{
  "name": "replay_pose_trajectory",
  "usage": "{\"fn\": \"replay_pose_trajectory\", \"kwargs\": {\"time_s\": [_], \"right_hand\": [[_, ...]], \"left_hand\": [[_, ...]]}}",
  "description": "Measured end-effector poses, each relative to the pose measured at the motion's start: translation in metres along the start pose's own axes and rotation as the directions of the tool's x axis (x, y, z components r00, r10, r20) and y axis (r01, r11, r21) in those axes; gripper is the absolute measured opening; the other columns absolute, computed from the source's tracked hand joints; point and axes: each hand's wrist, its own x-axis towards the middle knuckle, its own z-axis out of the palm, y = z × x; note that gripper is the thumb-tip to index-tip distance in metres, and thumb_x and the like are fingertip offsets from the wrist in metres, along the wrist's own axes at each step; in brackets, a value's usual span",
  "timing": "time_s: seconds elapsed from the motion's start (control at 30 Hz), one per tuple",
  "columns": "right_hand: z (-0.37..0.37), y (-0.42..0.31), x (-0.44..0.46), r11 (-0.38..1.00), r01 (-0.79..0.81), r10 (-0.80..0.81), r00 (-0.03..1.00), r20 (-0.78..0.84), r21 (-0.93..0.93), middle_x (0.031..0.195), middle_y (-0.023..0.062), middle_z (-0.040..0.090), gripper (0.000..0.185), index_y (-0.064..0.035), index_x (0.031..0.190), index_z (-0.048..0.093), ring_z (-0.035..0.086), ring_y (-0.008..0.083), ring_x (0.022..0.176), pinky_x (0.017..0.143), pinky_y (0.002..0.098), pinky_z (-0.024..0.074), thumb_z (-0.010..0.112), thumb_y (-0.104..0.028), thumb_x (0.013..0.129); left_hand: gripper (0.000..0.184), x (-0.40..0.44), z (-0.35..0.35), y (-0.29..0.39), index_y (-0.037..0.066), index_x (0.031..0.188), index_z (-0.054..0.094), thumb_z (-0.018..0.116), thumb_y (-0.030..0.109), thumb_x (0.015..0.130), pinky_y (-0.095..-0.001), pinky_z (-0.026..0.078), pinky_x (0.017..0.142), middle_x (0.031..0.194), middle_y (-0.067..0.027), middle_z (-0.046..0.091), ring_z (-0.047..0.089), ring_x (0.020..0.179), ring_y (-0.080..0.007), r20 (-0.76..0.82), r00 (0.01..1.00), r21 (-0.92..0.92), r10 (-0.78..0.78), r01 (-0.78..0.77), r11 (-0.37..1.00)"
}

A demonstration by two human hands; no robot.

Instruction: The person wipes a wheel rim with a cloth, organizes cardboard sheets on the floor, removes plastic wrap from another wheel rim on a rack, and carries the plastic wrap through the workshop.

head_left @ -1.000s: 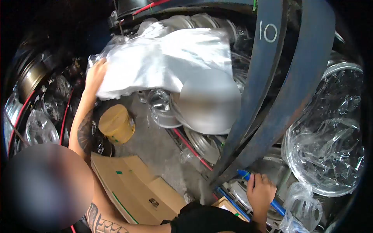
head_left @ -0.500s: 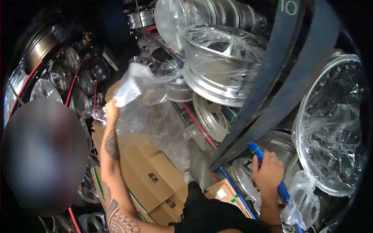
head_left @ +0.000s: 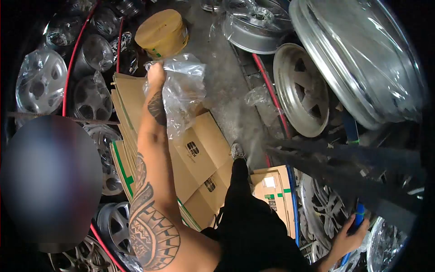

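Note:
My left hand (head_left: 156,73) is stretched forward and closed on the top edge of a clear plastic bag (head_left: 183,93). The bag hangs crumpled above flattened cardboard boxes (head_left: 213,140). At the lower right, my right hand (head_left: 351,235) has its fingers wrapped round a blue rail (head_left: 360,212) of the rack. Dark metal beams (head_left: 353,161) cross just above that hand. Beyond the bag stands a round yellow-wrapped bundle (head_left: 161,34) on the floor.
Wheel rims line both sides, including a plastic-wrapped rim (head_left: 41,81) at left and a large wrapped rim (head_left: 358,59) at right. A bare silver rim (head_left: 301,90) leans by a red rail (head_left: 272,95). More cardboard (head_left: 274,181) stands beside my leg.
My view has tilted down and turned. The plastic bag now hangs lower in my left hand, above the cardboard. My right hand has gone from resting open on the blue rail to gripping it.

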Motion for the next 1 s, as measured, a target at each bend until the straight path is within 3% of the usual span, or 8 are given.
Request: {"fn": "replay_pose_trajectory", "kwargs": {"time_s": [0.03,0.13,0.27,0.3,0.4,0.6,0.63,1.0], "right_hand": [[0.012,0.012,0.002,0.994,-0.080,0.078,0.997,0.026,0.081,0.098,0.0255,0.061,0.037,0.0059,0.113,0.057,0.058,0.0442,0.088,0.078,0.0460,0.0460,0.064,-0.024,0.093],[0.016,0.008,0.008,0.999,0.011,-0.012,0.999,-0.036,-0.036,0.100,0.0286,0.061,0.038,0.0077,0.113,0.056,0.059,0.0445,0.090,0.081,0.0461,0.0458,0.064,-0.024,0.093],[-0.001,0.019,0.022,0.990,-0.136,0.136,0.914,0.382,-0.028,0.117,0.0351,0.059,0.052,0.0169,0.125,0.051,0.058,0.0466,0.109,0.096,0.0454,0.0436,0.064,-0.022,0.092],[0.008,0.027,0.019,0.988,-0.144,0.127,0.956,0.265,0.047,0.116,0.0291,0.063,0.046,0.0104,0.117,0.060,0.060,0.0442,0.106,0.094,0.0431,0.0456,0.069,-0.016,0.081],[-0.017,-0.012,0.051,0.993,0.120,-0.119,0.965,0.232,0.013,0.080,0.0237,0.067,0.029,0.0026,0.088,0.067,0.064,0.0388,0.065,0.058,0.0454,0.0521,0.075,-0.024,0.080],[-0.012,0.011,0.057,0.975,-0.096,0.000,0.899,0.439,0.198,0.094,0.0251,0.069,0.038,0.0096,0.100,0.067,0.066,0.0380,0.083,0.079,0.0443,0.0526,0.076,-0.018,0.076],[-0.013,0.002,0.058,0.959,-0.082,-0.020,0.935,0.353,0.271,0.097,0.0241,0.070,0.037,0.0102,0.100,0.068,0.067,0.0329,0.084,0.080,0.0425,0.0528,0.075,-0.017,0.076],[-0.005,0.019,0.058,0.896,-0.121,-0.067,0.915,0.398,0.428,0.105,0.0241,0.069,0.036,0.0113,0.104,0.066,0.066,0.0316,0.091,0.084,0.0395,0.0524,0.073,-0.011,0.076]], "left_hand": [[0.043,0.000,-0.001,0.002,0.015,0.119,0.066,0.054,0.005,0.079,-0.0506,0.050,0.089,0.105,-0.0248,0.067,0.064,0.101,-0.0422,-0.010,0.999,0.005,-0.031,0.031,1.000],[0.041,0.022,-0.008,-0.010,0.015,0.116,0.068,0.059,0.005,0.077,-0.0486,0.051,0.090,0.105,-0.0238,0.068,0.064,0.101,-0.0419,-0.073,0.996,-0.052,-0.052,0.048,0.997],[0.043,0.055,-0.032,-0.010,0.010,0.116,0.068,0.063,0.005,0.074,-0.0466,0.050,0.091,0.107,-0.0229,0.068,0.064,0.103,-0.0397,-0.190,0.981,-0.086,0.044,-0.062,0.994],[0.043,0.064,-0.037,-0.006,0.010,0.116,0.068,0.063,0.006,0.074,-0.0462,0.050,0.091,0.107,-0.0229,0.068,0.064,0.103,-0.0396,-0.190,0.982,-0.122,-0.014,-0.009,0.992],[0.043,0.095,-0.049,0.013,0.011,0.117,0.068,0.064,0.008,0.074,-0.0452,0.050,0.092,0.108,-0.0230,0.068,0.064,0.104,-0.0394,-0.193,0.972,-0.203,-0.137,0.097,0.974],[0.044,0.141,-0.068,0.046,0.014,0.118,0.069,0.067,0.014,0.074,-0.0434,0.050,0.094,0.108,-0.0211,0.069,0.064,0.107,-0.0377,-0.230,0.956,-0.278,-0.181,0.114,0.954],[0.044,0.147,-0.068,0.052,0.012,0.117,0.069,0.067,0.013,0.074,-0.0421,0.049,0.096,0.108,-0.0202,0.069,0.064,0.107,-0.0372,-0.260,0.948,-0.308,-0.182,0.098,0.946],[0.047,0.174,-0.078,0.095,0.009,0.119,0.068,0.069,0.009,0.072,-0.0414,0.049,0.096,0.110,-0.0230,0.068,0.065,0.106,-0.0373,-0.272,0.933,-0.450,-0.236,0.094,0.888]]}}
